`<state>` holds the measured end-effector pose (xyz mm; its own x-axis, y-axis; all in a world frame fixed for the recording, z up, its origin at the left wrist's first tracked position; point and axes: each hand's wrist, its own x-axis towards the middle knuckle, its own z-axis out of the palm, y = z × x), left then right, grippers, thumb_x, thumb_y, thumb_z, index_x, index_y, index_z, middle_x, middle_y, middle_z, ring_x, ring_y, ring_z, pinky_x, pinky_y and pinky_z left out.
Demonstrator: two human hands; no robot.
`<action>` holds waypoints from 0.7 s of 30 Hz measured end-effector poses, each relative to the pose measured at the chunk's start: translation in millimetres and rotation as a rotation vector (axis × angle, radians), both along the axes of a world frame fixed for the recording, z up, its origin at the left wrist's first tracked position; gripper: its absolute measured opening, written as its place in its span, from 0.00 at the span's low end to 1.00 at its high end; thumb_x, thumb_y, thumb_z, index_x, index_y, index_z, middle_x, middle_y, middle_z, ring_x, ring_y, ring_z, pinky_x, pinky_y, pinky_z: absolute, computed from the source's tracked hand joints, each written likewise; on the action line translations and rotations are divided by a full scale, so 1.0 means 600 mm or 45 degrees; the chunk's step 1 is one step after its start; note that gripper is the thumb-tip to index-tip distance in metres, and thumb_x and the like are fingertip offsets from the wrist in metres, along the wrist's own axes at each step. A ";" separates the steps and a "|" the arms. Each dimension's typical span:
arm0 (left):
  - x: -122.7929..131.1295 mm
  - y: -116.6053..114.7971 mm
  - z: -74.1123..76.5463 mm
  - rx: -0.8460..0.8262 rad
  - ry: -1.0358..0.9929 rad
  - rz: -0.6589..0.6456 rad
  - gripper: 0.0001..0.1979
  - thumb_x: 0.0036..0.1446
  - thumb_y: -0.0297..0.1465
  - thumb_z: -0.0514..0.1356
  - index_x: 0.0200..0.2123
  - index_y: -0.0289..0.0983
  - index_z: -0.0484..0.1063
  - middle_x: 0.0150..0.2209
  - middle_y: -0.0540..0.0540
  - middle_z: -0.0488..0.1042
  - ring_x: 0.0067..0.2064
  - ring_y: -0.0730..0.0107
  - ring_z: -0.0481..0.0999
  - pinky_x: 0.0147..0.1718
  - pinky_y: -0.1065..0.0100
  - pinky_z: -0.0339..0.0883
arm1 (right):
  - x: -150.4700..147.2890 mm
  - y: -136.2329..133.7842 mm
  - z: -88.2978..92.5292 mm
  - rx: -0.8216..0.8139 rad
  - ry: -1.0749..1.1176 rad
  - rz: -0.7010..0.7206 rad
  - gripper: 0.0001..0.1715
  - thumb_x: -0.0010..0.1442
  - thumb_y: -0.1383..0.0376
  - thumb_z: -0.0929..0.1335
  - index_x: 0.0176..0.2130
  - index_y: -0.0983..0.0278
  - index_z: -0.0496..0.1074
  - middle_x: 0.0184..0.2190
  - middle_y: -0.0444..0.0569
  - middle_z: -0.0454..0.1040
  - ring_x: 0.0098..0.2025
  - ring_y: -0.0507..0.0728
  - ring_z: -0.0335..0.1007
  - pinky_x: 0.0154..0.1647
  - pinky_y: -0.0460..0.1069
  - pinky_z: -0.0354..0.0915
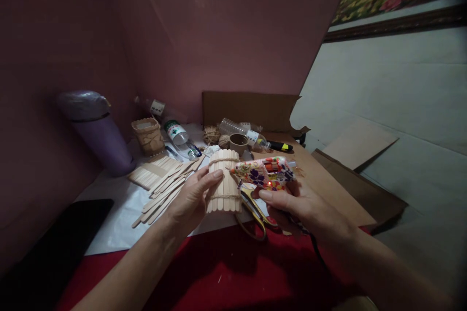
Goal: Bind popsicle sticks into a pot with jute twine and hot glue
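In my left hand (195,194) is a round holder made of popsicle sticks (226,187), with twine bands near its two ends; the thumb presses on its front. My right hand (292,204) grips a glue gun (266,173) with a floral pattern and a lit red light. The gun's tip points left and meets the holder's side, where a loose twine end shows; whether it touches I cannot tell. Below and behind them lie scissors (255,209) with yellow handles. Loose popsicle sticks (166,194) are spread left of my left hand.
Behind stand a finished-looking stick basket (149,137), plastic bottles (177,132), twine balls (211,134), a tape roll (239,143) and a utility knife (280,146). A purple cylinder (104,138) leans at left. Cardboard (251,109) stands against the wall. A cord runs down from the gun.
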<state>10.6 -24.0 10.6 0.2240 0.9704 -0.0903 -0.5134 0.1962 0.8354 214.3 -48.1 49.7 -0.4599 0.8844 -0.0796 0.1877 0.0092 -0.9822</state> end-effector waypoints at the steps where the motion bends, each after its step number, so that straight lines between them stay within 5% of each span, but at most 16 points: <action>1: 0.001 -0.001 0.002 -0.005 0.003 0.002 0.20 0.50 0.32 0.67 0.47 0.34 0.74 0.46 0.39 0.79 0.49 0.57 0.77 0.46 0.63 0.71 | 0.000 0.000 0.000 0.000 0.005 -0.007 0.26 0.59 0.51 0.67 0.19 0.63 0.62 0.11 0.40 0.59 0.12 0.46 0.49 0.12 0.44 0.44; 7: 0.002 -0.003 0.007 -0.027 0.052 0.045 0.18 0.49 0.31 0.67 0.44 0.33 0.73 0.44 0.39 0.79 0.44 0.62 0.79 0.41 0.69 0.72 | 0.012 -0.006 0.006 0.012 0.114 -0.104 0.26 0.60 0.50 0.67 0.19 0.63 0.63 0.12 0.41 0.59 0.14 0.47 0.50 0.12 0.44 0.47; 13: -0.001 -0.001 0.006 -0.039 0.061 0.000 0.21 0.50 0.33 0.67 0.47 0.32 0.73 0.40 0.39 0.80 0.35 0.62 0.79 0.29 0.67 0.74 | 0.078 0.036 0.012 0.287 0.213 -0.545 0.18 0.55 0.50 0.70 0.30 0.63 0.68 0.18 0.40 0.61 0.17 0.48 0.53 0.13 0.43 0.49; 16: -0.001 -0.001 0.006 -0.023 0.079 -0.009 0.23 0.51 0.33 0.66 0.50 0.32 0.72 0.42 0.38 0.79 0.35 0.61 0.79 0.28 0.68 0.73 | 0.136 0.075 -0.012 0.466 -0.283 -0.775 0.20 0.55 0.49 0.68 0.28 0.63 0.67 0.20 0.43 0.64 0.19 0.50 0.57 0.17 0.45 0.53; 21: 0.000 -0.003 0.003 -0.027 0.100 -0.005 0.23 0.51 0.33 0.66 0.50 0.31 0.71 0.41 0.38 0.79 0.34 0.62 0.79 0.29 0.67 0.73 | 0.206 0.116 -0.096 0.729 -1.337 -0.625 0.20 0.65 0.56 0.59 0.46 0.64 0.72 0.36 0.56 0.76 0.36 0.62 0.71 0.31 0.51 0.61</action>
<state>10.4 -25.7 12.5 0.2195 0.9671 -0.1284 -0.4458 0.2165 0.8686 338.1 21.6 -7.9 -0.0276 0.9701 0.2411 0.9662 0.0877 -0.2424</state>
